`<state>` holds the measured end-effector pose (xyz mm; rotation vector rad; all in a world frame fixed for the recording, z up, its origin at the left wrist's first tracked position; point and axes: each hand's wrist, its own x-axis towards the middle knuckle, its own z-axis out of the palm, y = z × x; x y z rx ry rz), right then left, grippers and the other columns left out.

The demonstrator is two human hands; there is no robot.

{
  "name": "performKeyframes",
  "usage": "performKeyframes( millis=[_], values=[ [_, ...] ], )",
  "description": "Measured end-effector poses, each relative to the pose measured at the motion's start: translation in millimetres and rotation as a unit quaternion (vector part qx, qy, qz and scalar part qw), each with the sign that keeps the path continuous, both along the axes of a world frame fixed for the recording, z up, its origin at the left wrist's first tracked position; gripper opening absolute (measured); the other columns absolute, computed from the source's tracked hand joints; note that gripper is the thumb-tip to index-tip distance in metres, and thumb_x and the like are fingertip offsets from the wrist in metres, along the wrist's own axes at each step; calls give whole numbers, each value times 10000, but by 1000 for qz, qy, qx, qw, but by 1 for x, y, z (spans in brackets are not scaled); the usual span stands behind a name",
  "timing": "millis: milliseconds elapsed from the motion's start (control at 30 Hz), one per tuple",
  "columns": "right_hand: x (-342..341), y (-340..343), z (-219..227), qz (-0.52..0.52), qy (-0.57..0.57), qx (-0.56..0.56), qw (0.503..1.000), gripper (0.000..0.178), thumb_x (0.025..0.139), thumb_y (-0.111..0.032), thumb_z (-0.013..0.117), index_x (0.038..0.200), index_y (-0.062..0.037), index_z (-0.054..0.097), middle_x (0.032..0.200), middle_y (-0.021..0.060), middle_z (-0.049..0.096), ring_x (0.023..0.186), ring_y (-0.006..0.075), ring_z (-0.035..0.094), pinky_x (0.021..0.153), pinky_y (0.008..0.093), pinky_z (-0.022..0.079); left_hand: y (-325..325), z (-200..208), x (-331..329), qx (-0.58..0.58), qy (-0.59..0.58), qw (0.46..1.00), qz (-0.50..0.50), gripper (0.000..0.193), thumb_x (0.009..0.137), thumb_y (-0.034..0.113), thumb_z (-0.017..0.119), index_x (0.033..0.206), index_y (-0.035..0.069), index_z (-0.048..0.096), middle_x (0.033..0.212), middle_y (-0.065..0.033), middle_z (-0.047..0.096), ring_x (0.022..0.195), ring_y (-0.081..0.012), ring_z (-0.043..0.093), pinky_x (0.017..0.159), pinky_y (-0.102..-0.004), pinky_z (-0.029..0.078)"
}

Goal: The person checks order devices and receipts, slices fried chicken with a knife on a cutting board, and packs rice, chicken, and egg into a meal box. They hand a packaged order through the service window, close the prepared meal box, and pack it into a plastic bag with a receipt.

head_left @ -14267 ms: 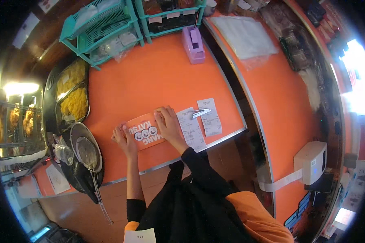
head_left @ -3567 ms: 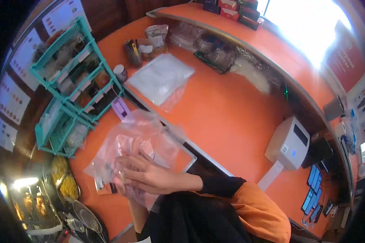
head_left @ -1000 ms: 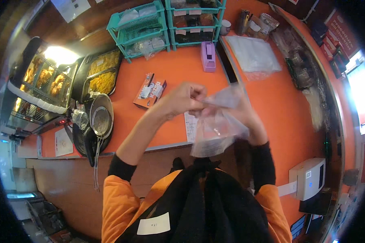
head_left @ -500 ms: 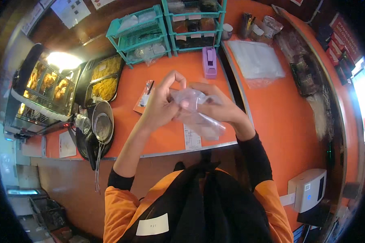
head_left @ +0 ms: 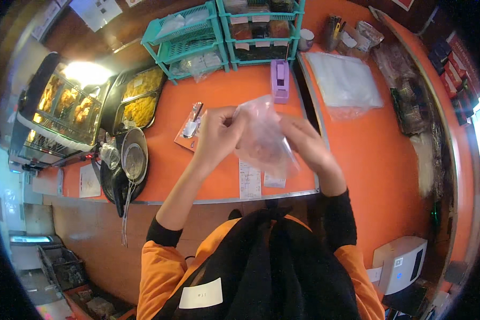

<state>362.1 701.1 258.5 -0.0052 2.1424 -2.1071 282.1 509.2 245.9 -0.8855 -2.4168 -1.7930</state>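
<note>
A clear plastic bag (head_left: pixel 264 136) hangs between my hands over the orange counter, its lower part puffed out and tilted to the right. My left hand (head_left: pixel 218 130) pinches its left edge near the top, thumb and fingers closed. On the other side my right hand (head_left: pixel 306 144), slightly blurred, has its fingertips on the bag's upper right edge. Whether something lies inside the bag is hard to make out. Beneath it, two white paper slips lie by the counter's front edge, a long receipt (head_left: pixel 249 181) and a shorter slip (head_left: pixel 274 180).
Behind my hands stand a purple tape dispenser (head_left: pixel 279 82) and teal racks (head_left: pixel 189 45). A small clipboard (head_left: pixel 188 130) lies left of my left hand. Farther left are strainers (head_left: pixel 134 160), trays of yellow food (head_left: pixel 140 113) and a lit food warmer (head_left: pixel 64 106). Plastic sheets (head_left: pixel 342 80) lie right.
The bunched bag has been spread out and hangs more upright. My hands have moved apart, the right one outward. The shorter slip beside the receipt has come into sight.
</note>
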Motion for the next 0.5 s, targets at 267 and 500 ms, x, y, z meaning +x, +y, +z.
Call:
performKeyframes(
  millis=[267,500],
  values=[
    [11,24,-30,-165,182,-121,962,368,877,-88,660,1196,-107,477,1036,66,629,982,176,628,831,352,530,15,-19,-2,107,-171,976,77,457,981,281,464,579,72,527,506,-19,503,443,-95,469,440,-264,348],
    [-15,54,-63,47,-33,-350,935,500,985,-447,455,1193,-10,583,706,58,603,681,177,602,731,301,518,36,-29,8,4,-73,997,19,400,942,227,467,651,-32,560,565,-104,594,507,-206,582,500,-368,442]
  ],
)
